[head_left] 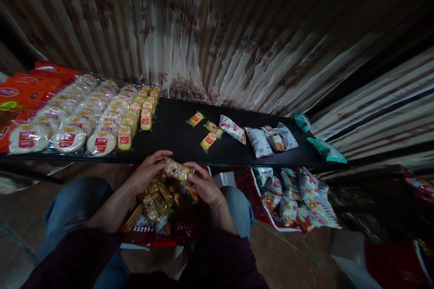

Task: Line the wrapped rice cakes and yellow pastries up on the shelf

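My left hand (148, 170) and my right hand (203, 184) both grip a small yellow snack packet (176, 170) just below the front edge of a black shelf (176, 133). Under my hands a red bag (149, 230) on my lap holds several similar yellow packets (154, 203). On the shelf, right ahead, lie three loose yellow packets (207, 141). At its left end stand rows of yellow packets (145, 119) beside round wrapped flat cakes (68, 137).
White and orange snack bags (259, 142) and teal packets (325, 150) lie on the shelf's right part. A red bag with more snack bags (294, 196) sits on the floor at the right. Orange packages (23, 92) are at far left. A striped curtain (220, 31) hangs behind.
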